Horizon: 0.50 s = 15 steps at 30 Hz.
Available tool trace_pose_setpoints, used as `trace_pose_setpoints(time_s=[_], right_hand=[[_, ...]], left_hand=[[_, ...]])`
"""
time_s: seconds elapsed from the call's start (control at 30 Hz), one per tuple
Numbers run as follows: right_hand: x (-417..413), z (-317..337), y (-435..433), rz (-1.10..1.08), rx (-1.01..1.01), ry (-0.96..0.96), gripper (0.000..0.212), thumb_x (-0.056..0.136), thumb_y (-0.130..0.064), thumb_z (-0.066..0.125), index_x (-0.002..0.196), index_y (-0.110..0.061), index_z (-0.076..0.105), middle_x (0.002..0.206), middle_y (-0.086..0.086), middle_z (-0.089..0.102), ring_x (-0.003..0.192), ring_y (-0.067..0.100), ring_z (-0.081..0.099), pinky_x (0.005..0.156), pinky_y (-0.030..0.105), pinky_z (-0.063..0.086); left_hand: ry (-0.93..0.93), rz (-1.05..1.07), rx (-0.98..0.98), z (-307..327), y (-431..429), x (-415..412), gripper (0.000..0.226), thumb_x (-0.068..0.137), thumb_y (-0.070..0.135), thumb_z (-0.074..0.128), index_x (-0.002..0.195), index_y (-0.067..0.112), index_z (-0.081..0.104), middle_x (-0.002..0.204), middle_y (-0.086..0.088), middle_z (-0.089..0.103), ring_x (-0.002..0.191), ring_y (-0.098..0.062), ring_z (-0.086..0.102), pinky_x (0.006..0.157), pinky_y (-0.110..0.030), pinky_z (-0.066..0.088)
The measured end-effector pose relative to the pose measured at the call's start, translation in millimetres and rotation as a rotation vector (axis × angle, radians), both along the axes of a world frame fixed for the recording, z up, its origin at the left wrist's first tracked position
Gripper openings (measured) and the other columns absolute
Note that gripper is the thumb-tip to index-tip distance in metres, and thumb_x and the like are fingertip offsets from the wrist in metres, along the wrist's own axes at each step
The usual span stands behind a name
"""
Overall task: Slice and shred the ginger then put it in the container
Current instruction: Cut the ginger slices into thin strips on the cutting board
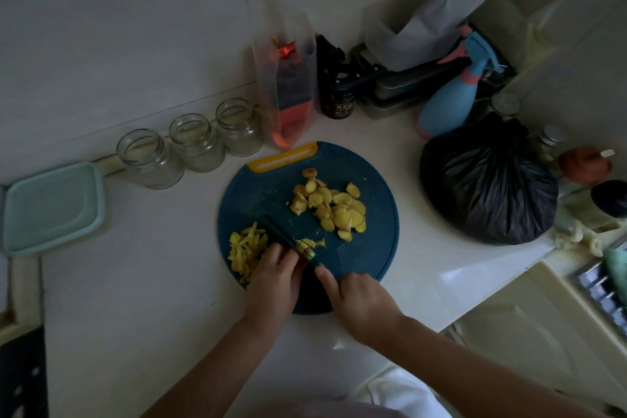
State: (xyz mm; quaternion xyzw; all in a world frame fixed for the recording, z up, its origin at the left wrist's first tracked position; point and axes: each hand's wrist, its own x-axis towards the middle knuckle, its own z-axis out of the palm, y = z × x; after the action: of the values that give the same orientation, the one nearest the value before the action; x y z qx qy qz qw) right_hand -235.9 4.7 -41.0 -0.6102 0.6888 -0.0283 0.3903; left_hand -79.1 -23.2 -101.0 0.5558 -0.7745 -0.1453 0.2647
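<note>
A round dark-blue cutting board (366, 254) with a yellow handle lies on the white counter. A pile of ginger slices (330, 205) sits on its right half, and shredded ginger strips (246, 248) lie at its left edge. My left hand (274, 278) presses curled fingertips on a small stack of ginger slices (305, 246). My right hand (356, 302) grips the handle of a dark knife (281, 231), index finger stretched along it; the blade rests against that stack. A pale green square container (51, 207) stands at the far left.
Three glass jars (190, 142) line the wall behind the board. A clear bag, a dark jar (339, 102), a blue spray bottle (451, 95) and a tied black plastic bag (488, 183) crowd the back right. The counter edge drops off at the right.
</note>
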Motion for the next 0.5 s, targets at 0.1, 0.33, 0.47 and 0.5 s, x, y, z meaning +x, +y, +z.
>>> trace_pose_setpoints(time_s=[0.1,0.33,0.47,0.5], right_hand=[[0,4,-11,0.082,0.026,0.007,0.078,0.085,-0.070,0.006,0.075,-0.014,0.059,0.057,0.001,0.042,0.053,0.017,0.045,0.059,0.030,0.044],[2,6,-25,0.085,0.083,-0.029,0.050,0.100,-0.055,0.021,0.064,-0.026,0.039,0.058,0.003,0.044,0.057,0.021,0.050,0.064,0.035,0.047],[3,9,-25,0.080,0.099,-0.034,0.051,0.095,-0.060,0.013,0.073,-0.028,0.046,0.065,0.005,0.048,0.065,0.024,0.055,0.065,0.035,0.047],[6,8,-28,0.088,0.109,-0.034,0.054,0.094,-0.061,0.008,0.088,-0.032,0.054,0.069,0.005,0.048,0.066,0.024,0.055,0.061,0.034,0.046]], left_hand=[[0.031,-0.018,0.003,0,0,0,0.018,0.087,0.020,0.055,0.091,0.006,0.065,0.088,-0.009,0.059,0.079,-0.027,0.064,0.065,-0.032,0.055],[0.046,-0.020,0.016,2,-3,0,0.027,0.089,0.026,0.046,0.083,0.007,0.065,0.083,-0.005,0.058,0.075,-0.021,0.061,0.061,-0.029,0.053],[0.059,-0.019,0.017,4,-3,-1,0.026,0.088,0.024,0.046,0.082,0.006,0.064,0.082,-0.006,0.058,0.072,-0.021,0.061,0.059,-0.029,0.052],[0.060,-0.026,0.018,3,-3,0,0.025,0.088,0.022,0.048,0.082,0.005,0.064,0.082,-0.007,0.058,0.072,-0.021,0.061,0.059,-0.029,0.053]])
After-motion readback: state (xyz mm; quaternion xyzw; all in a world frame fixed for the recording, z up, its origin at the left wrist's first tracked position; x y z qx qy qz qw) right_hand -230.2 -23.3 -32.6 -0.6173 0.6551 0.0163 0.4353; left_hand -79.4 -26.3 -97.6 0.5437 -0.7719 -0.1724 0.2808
